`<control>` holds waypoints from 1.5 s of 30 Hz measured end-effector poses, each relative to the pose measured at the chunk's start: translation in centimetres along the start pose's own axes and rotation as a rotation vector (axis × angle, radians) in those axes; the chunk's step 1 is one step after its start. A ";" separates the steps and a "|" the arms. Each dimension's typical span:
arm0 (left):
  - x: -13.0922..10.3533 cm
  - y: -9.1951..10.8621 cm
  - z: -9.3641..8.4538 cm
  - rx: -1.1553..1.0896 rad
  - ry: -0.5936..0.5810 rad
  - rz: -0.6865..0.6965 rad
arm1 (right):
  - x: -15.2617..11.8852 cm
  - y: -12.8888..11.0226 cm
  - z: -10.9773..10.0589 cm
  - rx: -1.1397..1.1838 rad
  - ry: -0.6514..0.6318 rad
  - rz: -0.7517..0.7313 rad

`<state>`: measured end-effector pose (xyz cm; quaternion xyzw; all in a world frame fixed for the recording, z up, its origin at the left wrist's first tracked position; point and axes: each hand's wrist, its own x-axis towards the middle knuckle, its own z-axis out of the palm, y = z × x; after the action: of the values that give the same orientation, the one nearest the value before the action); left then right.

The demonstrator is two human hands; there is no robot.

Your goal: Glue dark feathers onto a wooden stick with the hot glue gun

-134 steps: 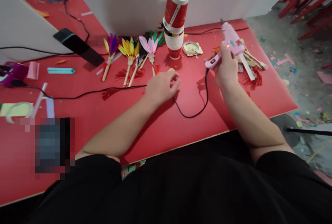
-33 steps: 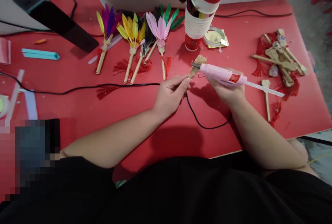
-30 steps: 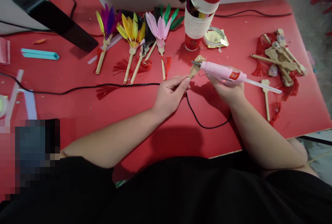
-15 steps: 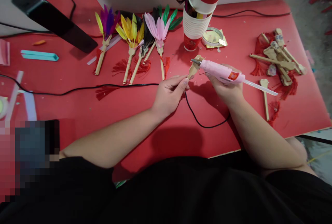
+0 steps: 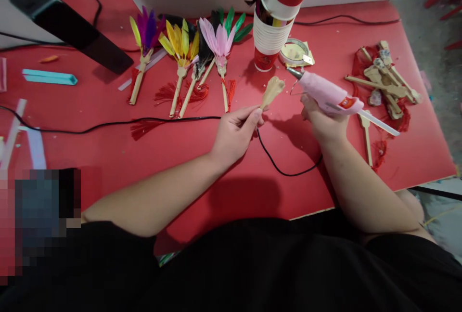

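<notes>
My left hand [image 5: 238, 129] pinches a wooden fan handle [image 5: 273, 91] by its narrow end, its broad scalloped head pointing up and away from me. The head looks shiny on top. My right hand [image 5: 327, 119] is wrapped round a pink hot glue gun [image 5: 325, 89], with a clear glue stick [image 5: 383, 123] jutting from its back. The gun's metal nozzle [image 5: 294, 73] is apart from the wooden head, to its right. A black cord [image 5: 274, 170] loops on the red table between my forearms.
Several feather fans [image 5: 220, 42] with red tassels lie at the back. Stacked paper cups [image 5: 273, 32] stand behind my hands, beside a tape roll [image 5: 294, 52]. More wooden handles [image 5: 388, 76] are piled at right. A tall black object [image 5: 77, 32] and turquoise strip [image 5: 49, 77] are at left.
My right hand has drawn the glue gun to the right, off the wooden head. My left hand stays in place with the handle, whose head now shows fully.
</notes>
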<state>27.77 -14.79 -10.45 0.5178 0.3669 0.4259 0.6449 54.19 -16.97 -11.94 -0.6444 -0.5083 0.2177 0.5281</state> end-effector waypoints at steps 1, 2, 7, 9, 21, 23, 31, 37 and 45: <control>0.2 -0.1 -0.1 -0.003 0.006 -0.009 | -0.2 -0.5 -0.1 -0.024 -0.001 -0.027; 0.3 -0.1 -0.1 -0.005 0.008 -0.013 | -0.3 -1.0 -0.1 -0.057 -0.001 -0.050; 0.3 0.1 -0.2 0.010 0.018 -0.020 | -0.2 -2.3 0.2 -0.201 -0.103 -0.067; 0.3 0.2 -0.2 0.019 0.019 -0.015 | -0.1 -2.2 0.3 -0.212 -0.110 -0.081; 0.4 0.0 -0.3 0.047 0.014 0.026 | -0.4 -1.7 1.0 -0.186 -0.098 0.004; 0.4 0.0 -0.3 0.031 0.013 0.019 | -0.3 -2.1 1.0 -0.167 -0.115 0.000; 0.5 -0.3 -0.2 0.002 0.031 -0.011 | -0.4 -2.4 0.9 -0.145 -0.110 0.015; -0.5 0.7 0.3 0.038 -0.020 0.030 | 0.9 -0.3 0.9 -0.047 -0.015 0.093; 0.8 0.3 0.0 -0.108 0.019 -0.092 | -0.2 -1.2 0.3 0.014 0.033 0.101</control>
<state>28.01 -14.05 -10.22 0.4610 0.3729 0.4199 0.6871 53.36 -17.13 -11.06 -0.6690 -0.4646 0.2370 0.5295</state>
